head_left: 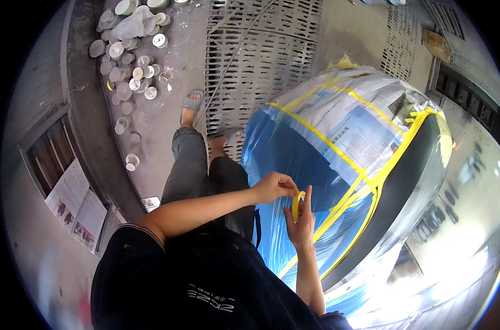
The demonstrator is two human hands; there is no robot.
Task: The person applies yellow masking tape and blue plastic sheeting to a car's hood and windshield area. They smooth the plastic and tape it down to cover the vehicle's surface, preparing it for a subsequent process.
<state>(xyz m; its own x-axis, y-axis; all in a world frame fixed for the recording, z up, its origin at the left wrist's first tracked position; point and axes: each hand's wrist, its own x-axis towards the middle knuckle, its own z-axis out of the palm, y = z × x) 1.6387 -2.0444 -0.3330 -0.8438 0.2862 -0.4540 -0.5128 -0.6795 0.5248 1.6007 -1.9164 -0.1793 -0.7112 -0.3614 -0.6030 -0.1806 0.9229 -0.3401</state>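
My right hand (301,226) holds a roll of yellow masking tape (296,207) upright, with one finger through or beside the ring and the index finger stretched up. My left hand (274,187) is closed in a pinch at the upper rim of the roll; whether a loose tape end is between the fingertips is too small to see. Right beside both hands stands a large rounded vehicle-like body. Thin clear plastic film lies over its blue part (283,146), newspaper sheets (365,132) cover its far end, and yellow tape strips (338,151) run along the edges of a dark panel (395,190).
Several round cans (134,84) and a plastic bag (135,25) lie on the floor at the far left. A slotted metal floor grate (261,60) runs ahead of my feet. Newspaper (76,206) hangs by the left wall. A cardboard box (437,45) sits at the far right.
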